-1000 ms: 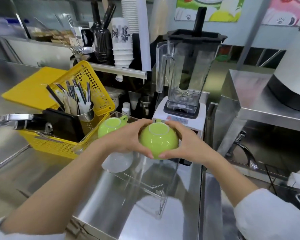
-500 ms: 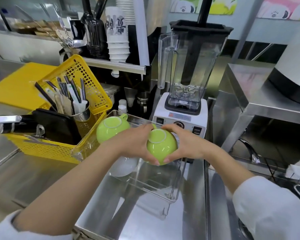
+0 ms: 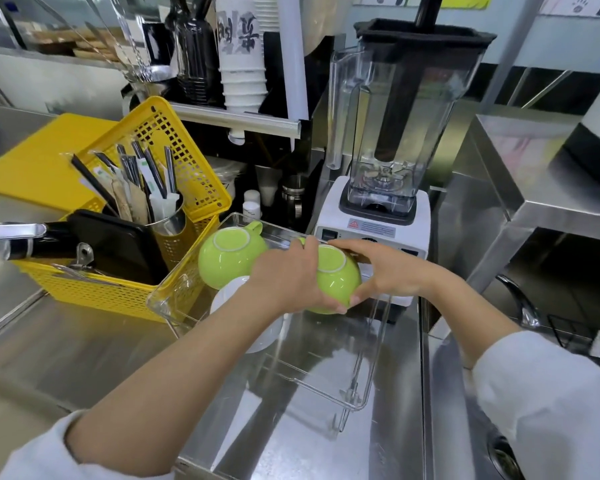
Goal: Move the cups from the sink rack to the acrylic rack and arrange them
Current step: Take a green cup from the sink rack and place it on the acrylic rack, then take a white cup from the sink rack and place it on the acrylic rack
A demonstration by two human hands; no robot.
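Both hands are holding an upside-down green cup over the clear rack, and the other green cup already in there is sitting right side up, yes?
Not quite. In the head view the other green cup in the clear rack is upside down too, its base ring facing up. Both hands, left hand and right hand, do hold an upside-down green cup.

Bright, even indoor light from overhead; soft white glare streaks the steel desk (image 3: pixel 101 358), and the clear acrylic rack (image 3: pixel 368 358) catches thin highlights along its edges; shadows below the forearms are faint and diffuse; the wide lens bows straight lines near the frame edges; the white sleeves (image 3: pixel 548 403) at the bottom corners look slightly smeared; the blender (image 3: pixel 392 133) stays sharp.
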